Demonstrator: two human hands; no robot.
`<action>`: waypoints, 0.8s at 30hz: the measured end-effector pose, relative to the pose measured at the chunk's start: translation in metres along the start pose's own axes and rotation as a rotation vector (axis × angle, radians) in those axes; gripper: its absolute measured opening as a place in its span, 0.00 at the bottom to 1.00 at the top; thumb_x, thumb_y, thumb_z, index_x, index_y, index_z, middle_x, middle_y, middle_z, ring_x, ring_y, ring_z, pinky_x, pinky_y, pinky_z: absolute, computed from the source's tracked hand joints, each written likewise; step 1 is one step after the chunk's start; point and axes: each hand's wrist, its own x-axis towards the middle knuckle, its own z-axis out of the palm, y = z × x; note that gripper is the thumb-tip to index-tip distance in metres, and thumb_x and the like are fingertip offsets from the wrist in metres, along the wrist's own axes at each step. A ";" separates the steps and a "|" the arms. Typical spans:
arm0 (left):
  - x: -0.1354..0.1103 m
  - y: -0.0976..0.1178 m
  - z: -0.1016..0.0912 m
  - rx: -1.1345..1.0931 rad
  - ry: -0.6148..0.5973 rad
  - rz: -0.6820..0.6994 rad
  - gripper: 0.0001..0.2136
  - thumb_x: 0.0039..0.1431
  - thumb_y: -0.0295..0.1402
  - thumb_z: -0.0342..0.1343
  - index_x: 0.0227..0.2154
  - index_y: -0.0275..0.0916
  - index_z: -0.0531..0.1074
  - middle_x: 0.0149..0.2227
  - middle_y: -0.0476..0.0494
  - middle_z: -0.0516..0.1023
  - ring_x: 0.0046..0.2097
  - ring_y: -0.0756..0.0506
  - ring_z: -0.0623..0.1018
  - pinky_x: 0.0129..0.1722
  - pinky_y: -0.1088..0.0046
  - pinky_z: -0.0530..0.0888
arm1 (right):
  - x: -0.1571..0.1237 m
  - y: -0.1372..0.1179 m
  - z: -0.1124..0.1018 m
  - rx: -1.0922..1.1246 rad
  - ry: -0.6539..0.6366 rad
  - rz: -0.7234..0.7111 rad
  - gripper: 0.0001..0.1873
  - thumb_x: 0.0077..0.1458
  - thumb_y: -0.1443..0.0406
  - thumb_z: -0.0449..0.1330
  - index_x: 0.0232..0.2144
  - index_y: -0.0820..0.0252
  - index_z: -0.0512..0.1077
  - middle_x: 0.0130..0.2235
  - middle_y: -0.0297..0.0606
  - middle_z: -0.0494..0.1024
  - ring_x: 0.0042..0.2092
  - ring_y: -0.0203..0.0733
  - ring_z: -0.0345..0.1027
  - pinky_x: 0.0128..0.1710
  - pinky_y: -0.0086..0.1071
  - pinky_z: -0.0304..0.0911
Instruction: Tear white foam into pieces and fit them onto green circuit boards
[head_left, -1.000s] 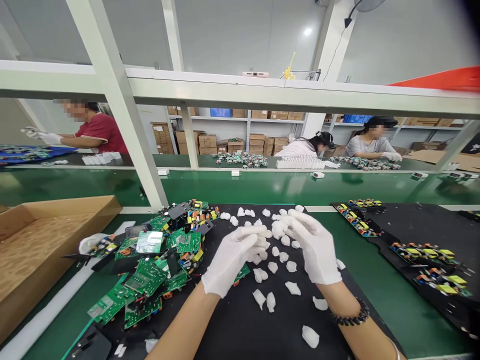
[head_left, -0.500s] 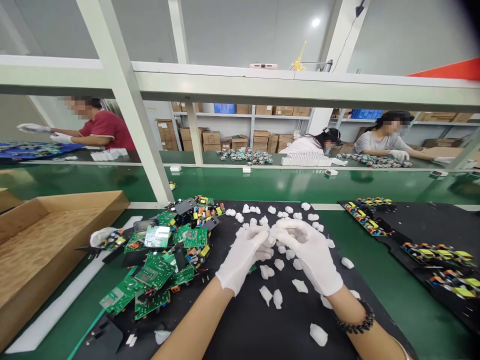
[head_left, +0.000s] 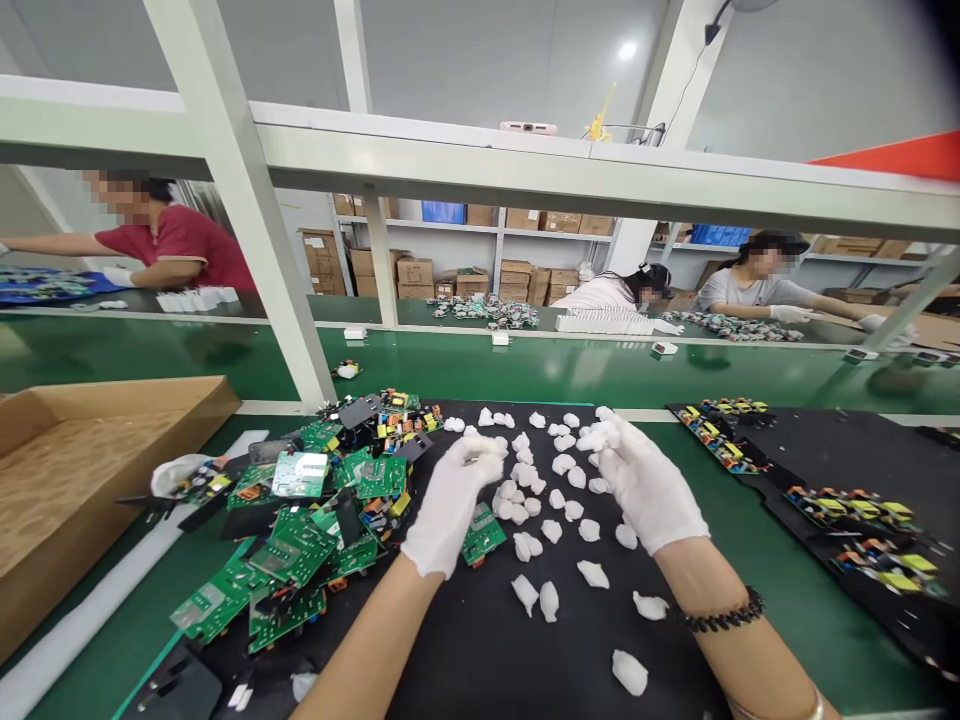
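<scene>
My left hand (head_left: 456, 500), in a white glove, is held above the black mat (head_left: 480, 640) with thumb and fingers pinched together; what lies between them, if anything, cannot be made out. At the mat's far right, my right hand (head_left: 652, 490), gloved too, has its fingers closed on a small white lump (head_left: 598, 436). Many soft-looking white lumps (head_left: 592, 574) lie scattered between and around the hands. A clump of rounder white lumps (head_left: 516, 503) sits just right of my left hand. Below that hand lies a green circuit board (head_left: 482, 534), partly covered by the glove.
On the left is a heap of circuit boards (head_left: 300, 540), with a cardboard box (head_left: 112, 480) beyond it. More boards (head_left: 862, 510) stand in rows at right. A metal frame post (head_left: 262, 240) rises before the green conveyor (head_left: 435, 362). Co-workers sit across from me.
My hands were together over the middle of the mat and have parted. The left moved slightly left, the right moved right toward the far lumps. The round clump and green board are uncovered.
</scene>
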 end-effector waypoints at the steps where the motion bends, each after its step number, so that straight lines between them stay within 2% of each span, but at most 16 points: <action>1: 0.003 -0.004 -0.005 0.165 0.051 0.011 0.07 0.48 0.27 0.51 0.31 0.36 0.71 0.35 0.45 0.73 0.38 0.47 0.73 0.43 0.67 0.70 | -0.002 -0.001 0.003 -0.011 -0.022 0.026 0.15 0.48 0.60 0.62 0.40 0.55 0.73 0.37 0.35 0.76 0.44 0.37 0.69 0.39 0.24 0.69; 3: 0.006 -0.011 -0.009 0.348 0.120 0.024 0.10 0.45 0.24 0.50 0.32 0.35 0.73 0.37 0.41 0.73 0.42 0.43 0.72 0.48 0.62 0.66 | -0.009 0.000 0.009 0.006 -0.063 0.111 0.15 0.48 0.60 0.63 0.40 0.56 0.74 0.40 0.37 0.76 0.44 0.38 0.70 0.40 0.27 0.69; 5: 0.002 -0.013 -0.004 0.415 0.176 0.065 0.14 0.44 0.21 0.50 0.35 0.35 0.74 0.42 0.39 0.72 0.47 0.41 0.69 0.53 0.60 0.61 | -0.016 0.003 0.017 0.011 -0.098 0.171 0.16 0.48 0.61 0.63 0.42 0.55 0.73 0.46 0.37 0.74 0.47 0.39 0.68 0.44 0.29 0.68; 8: -0.010 -0.006 0.012 0.518 0.164 0.274 0.20 0.48 0.27 0.53 0.46 0.39 0.69 0.49 0.41 0.69 0.52 0.42 0.66 0.54 0.64 0.59 | -0.027 0.006 0.026 -0.005 -0.172 0.193 0.17 0.48 0.61 0.63 0.43 0.56 0.73 0.47 0.38 0.74 0.48 0.41 0.68 0.47 0.33 0.66; 10: -0.018 -0.001 0.022 0.546 0.060 0.360 0.22 0.49 0.36 0.56 0.49 0.42 0.67 0.45 0.44 0.72 0.47 0.43 0.70 0.49 0.66 0.65 | -0.033 0.007 0.031 -0.033 -0.297 0.190 0.18 0.50 0.60 0.62 0.44 0.58 0.72 0.43 0.41 0.76 0.45 0.43 0.70 0.46 0.37 0.67; 13: -0.023 0.004 0.025 0.591 -0.008 0.326 0.11 0.52 0.37 0.53 0.39 0.43 0.72 0.35 0.48 0.75 0.37 0.45 0.72 0.39 0.69 0.68 | -0.038 0.005 0.035 -0.166 -0.465 0.143 0.19 0.51 0.59 0.61 0.45 0.59 0.71 0.41 0.42 0.77 0.42 0.45 0.71 0.42 0.39 0.68; 16: -0.022 0.006 0.021 0.550 -0.164 0.310 0.10 0.54 0.30 0.48 0.36 0.44 0.74 0.29 0.50 0.75 0.32 0.48 0.72 0.34 0.72 0.68 | -0.036 0.004 0.035 -0.431 -0.442 0.013 0.15 0.47 0.61 0.63 0.39 0.60 0.74 0.38 0.39 0.78 0.37 0.41 0.71 0.35 0.33 0.67; 18: -0.022 0.006 0.019 0.461 -0.311 0.307 0.15 0.53 0.27 0.48 0.42 0.46 0.72 0.28 0.52 0.75 0.31 0.49 0.72 0.33 0.75 0.68 | -0.033 0.004 0.033 -0.536 -0.431 -0.006 0.13 0.47 0.62 0.63 0.36 0.60 0.75 0.31 0.36 0.77 0.30 0.37 0.69 0.27 0.29 0.65; 19: -0.022 0.006 0.018 0.426 -0.345 0.294 0.18 0.52 0.27 0.48 0.45 0.47 0.70 0.29 0.53 0.75 0.30 0.50 0.72 0.32 0.75 0.68 | -0.031 0.004 0.031 -0.546 -0.441 0.020 0.12 0.47 0.63 0.63 0.36 0.61 0.75 0.28 0.35 0.77 0.27 0.36 0.68 0.25 0.28 0.64; 21: -0.022 0.007 0.019 0.388 -0.335 0.251 0.22 0.52 0.26 0.48 0.50 0.48 0.65 0.28 0.54 0.75 0.28 0.51 0.72 0.29 0.76 0.68 | -0.026 0.004 0.026 -0.469 -0.461 0.102 0.11 0.46 0.64 0.63 0.35 0.62 0.75 0.26 0.35 0.76 0.26 0.35 0.67 0.25 0.28 0.64; 24: -0.019 0.010 0.016 0.355 -0.241 0.221 0.21 0.54 0.27 0.47 0.51 0.47 0.64 0.26 0.55 0.74 0.28 0.51 0.71 0.29 0.76 0.68 | -0.015 0.001 0.016 -0.190 -0.393 0.187 0.12 0.45 0.67 0.65 0.35 0.62 0.75 0.30 0.37 0.76 0.33 0.37 0.70 0.32 0.29 0.68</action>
